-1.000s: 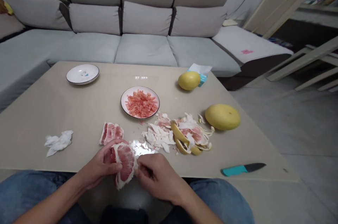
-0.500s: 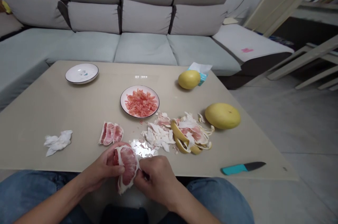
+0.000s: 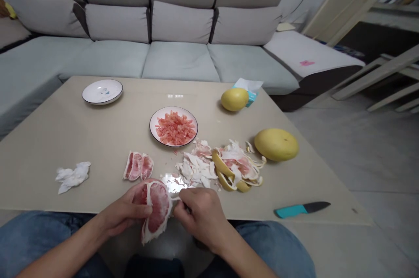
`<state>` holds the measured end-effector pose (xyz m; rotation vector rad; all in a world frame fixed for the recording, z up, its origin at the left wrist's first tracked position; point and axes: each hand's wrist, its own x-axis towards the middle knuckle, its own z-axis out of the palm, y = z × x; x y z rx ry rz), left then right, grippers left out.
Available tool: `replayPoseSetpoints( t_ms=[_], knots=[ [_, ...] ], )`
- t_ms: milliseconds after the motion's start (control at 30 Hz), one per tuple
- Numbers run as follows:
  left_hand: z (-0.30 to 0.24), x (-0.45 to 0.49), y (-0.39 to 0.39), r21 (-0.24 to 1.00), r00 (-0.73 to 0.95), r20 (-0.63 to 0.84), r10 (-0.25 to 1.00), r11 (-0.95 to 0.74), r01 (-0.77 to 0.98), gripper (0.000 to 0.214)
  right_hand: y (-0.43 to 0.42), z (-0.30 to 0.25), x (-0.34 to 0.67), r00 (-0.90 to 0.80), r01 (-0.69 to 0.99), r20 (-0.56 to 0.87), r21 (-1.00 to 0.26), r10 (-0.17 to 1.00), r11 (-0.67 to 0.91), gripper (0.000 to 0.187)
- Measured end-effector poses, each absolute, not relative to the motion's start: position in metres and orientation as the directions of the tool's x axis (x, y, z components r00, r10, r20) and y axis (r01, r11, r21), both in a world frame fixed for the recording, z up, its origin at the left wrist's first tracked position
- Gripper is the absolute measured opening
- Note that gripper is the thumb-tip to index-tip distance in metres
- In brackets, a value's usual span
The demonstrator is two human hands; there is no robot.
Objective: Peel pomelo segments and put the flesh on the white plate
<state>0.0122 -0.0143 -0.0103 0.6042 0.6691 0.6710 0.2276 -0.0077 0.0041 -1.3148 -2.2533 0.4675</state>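
Observation:
My left hand (image 3: 132,208) grips a chunk of peeled pomelo (image 3: 159,208), its pink segments edged with white pith, over the table's front edge. Just right of it, my right hand (image 3: 201,210) is closed, pinching a whitish strip of pith (image 3: 176,198) at the chunk's side. Beyond my left hand lie a few separate pomelo segments (image 3: 139,166). A plate (image 3: 156,137) farther back carries a heap of pink pulp pieces (image 3: 176,128). Scraps of white pith (image 3: 196,169) and yellow peel (image 3: 225,173) are piled to the right.
A knife (image 3: 301,210) with a turquoise handle lies at the front right. Two whole pomelos (image 3: 276,144) and a tissue pack (image 3: 251,94) are on the right side. A second plate (image 3: 102,91) stands back left, and a crumpled tissue (image 3: 73,176) lies at left.
My right hand has shifted slightly right and up, away from the pomelo chunk, drawing a pale strip of pith out from its side. My left hand stays nearly still.

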Motion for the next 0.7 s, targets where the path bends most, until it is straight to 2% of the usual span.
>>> replayPoseSetpoints(
  t_ms=[367, 533, 633, 700],
  knots=[
    [-0.008, 0.01, -0.015, 0.667, 0.632, -0.376, 0.677, 0.672, -0.322, 0.054, 0.001, 0.002, 0.235, -0.325, 0.784, 0.309, -0.44, 0.894, 0.437, 0.023],
    [-0.008, 0.01, -0.016, 0.726, 0.619, -0.368, 0.694, 0.63, -0.274, 0.059, 0.006, 0.003, 0.241, -0.299, 0.807, 0.315, -0.421, 0.901, 0.415, 0.024],
    [-0.006, 0.01, -0.019, 0.841, 0.591, -0.387, 0.708, 0.533, -0.088, 0.059, 0.011, 0.004, 0.247, -0.248, 0.836, 0.328, -0.403, 0.911, 0.373, 0.027],
    [-0.007, 0.01, -0.022, 0.941, 0.516, -0.326, 0.792, 0.324, 0.096, 0.053, 0.014, 0.005, 0.253, -0.199, 0.856, 0.345, -0.394, 0.917, 0.335, 0.029]
  ],
)
